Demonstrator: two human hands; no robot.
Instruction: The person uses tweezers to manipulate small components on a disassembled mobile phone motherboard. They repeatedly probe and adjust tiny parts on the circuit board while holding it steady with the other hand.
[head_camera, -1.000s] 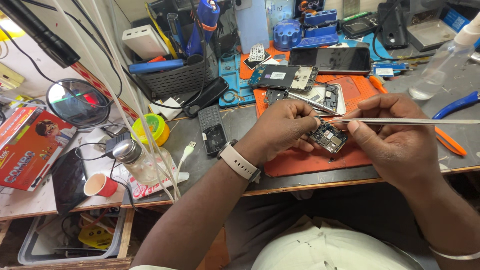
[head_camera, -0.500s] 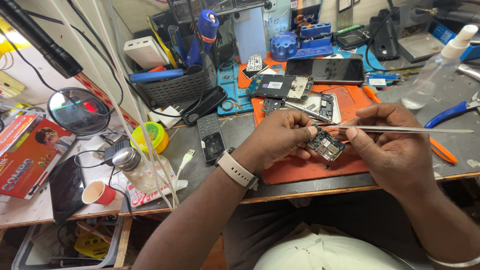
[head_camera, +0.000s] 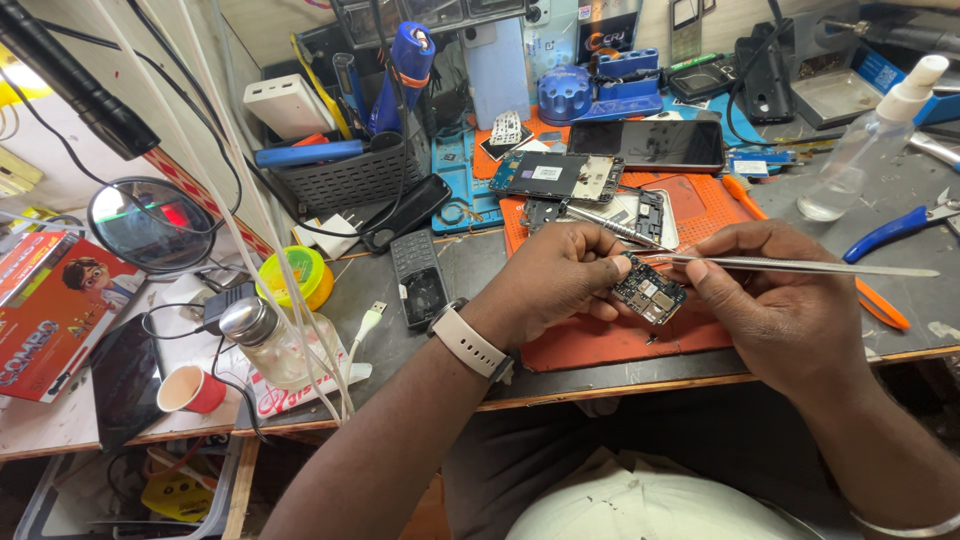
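Metal tweezers (head_camera: 800, 265) stay pinched in right hand (head_camera: 790, 315); left hand (head_camera: 550, 280) still grips circuit board (head_camera: 650, 290).

A cluttered grey workbench (head_camera: 400, 345) with a wooden front edge stands against a pale wall (head_camera: 130, 60); lighting is bright and even.

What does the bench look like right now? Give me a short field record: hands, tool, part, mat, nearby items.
left hand: left hand pinches the small circuit board at its left edge
right hand: right hand grips metal tweezers, tips at the board's top
part: board held just above the orange mat
mat: also carries an opened phone frame
nearby left: dark keypad phone, glass jar, red cup
nearby right: clear spray bottle, blue-handled pliers
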